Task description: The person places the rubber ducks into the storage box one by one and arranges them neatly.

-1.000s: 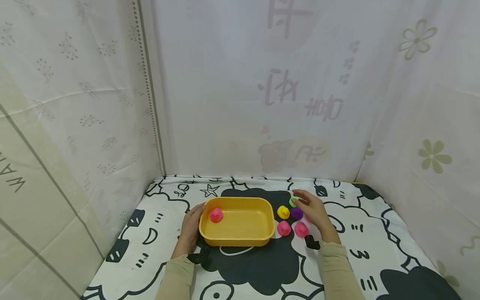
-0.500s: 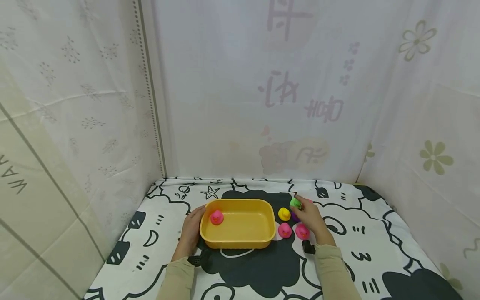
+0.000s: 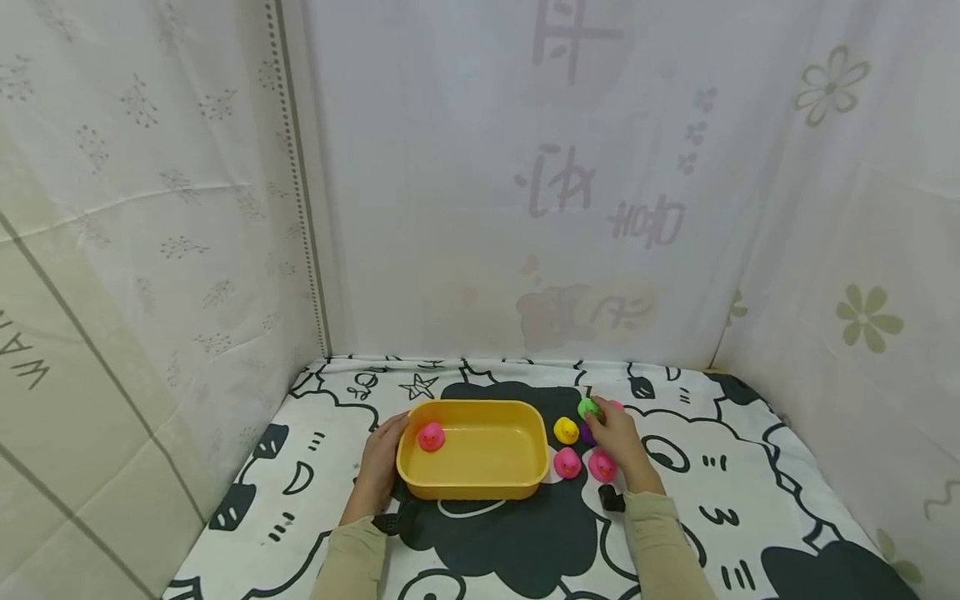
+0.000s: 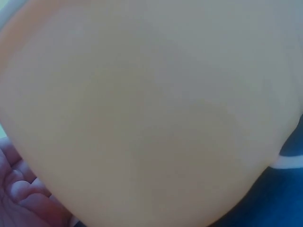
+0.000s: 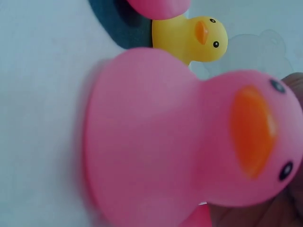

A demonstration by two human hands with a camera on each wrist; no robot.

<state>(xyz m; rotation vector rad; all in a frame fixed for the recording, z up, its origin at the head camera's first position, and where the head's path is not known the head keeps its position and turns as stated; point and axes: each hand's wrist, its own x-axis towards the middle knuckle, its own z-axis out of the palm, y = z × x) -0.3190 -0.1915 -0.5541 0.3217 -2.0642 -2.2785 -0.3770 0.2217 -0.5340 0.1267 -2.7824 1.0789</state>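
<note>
My left hand point(image 3: 380, 458) rests against the left end of a yellow plastic tub point(image 3: 472, 492), fingertips at its rim. In the left wrist view the tub's wall point(image 4: 151, 113) fills most of the picture, with relaxed fingers point(image 4: 38, 203) at lower left. Inside the tub, on the left, sits a pink rubber duck point(image 3: 431, 437). To the tub's right, my right hand point(image 3: 621, 442) pinches a green rubber duck point(image 3: 588, 407) between thumb and fingers. A purple duck point(image 3: 587, 434) is partly hidden behind that hand.
Near the right hand stand a yellow duck point(image 3: 566, 430), two pink ducks, one nearer the tub point(image 3: 567, 463) and one under the wrist point(image 5: 142, 132), and another pink duck point(image 3: 617, 405) beyond the fingers. A black-and-white patterned cloth point(image 3: 480, 550) covers the table; pale curtains point(image 3: 480, 208) hang behind.
My right hand has closed its fingers on the green duck and shifted slightly left, covering more of the purple duck. The left hand stays on the tub.
</note>
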